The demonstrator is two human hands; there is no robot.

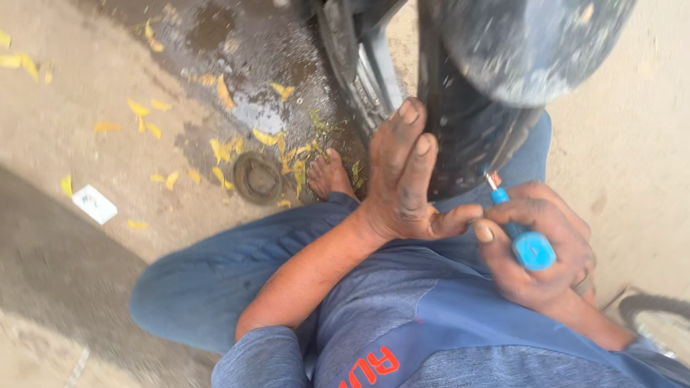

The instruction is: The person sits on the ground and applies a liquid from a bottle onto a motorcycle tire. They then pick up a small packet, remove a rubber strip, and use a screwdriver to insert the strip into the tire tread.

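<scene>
My left hand lies flat against a black tyre, fingers stretched up along its side, thumb pointing right. My right hand is closed around a blue-handled screwdriver whose metal tip points up at the lower edge of the tyre. Both hands are smeared with dark grime. The tyre sits under a dusty black mudguard. I am squatting, with blue trousers and a bare foot below the wheel.
The ground is sandy concrete with a dark wet patch and scattered yellow leaf bits. A round dark rubber ring lies beside my foot. A small white card lies at the left. Part of another wheel shows at the lower right.
</scene>
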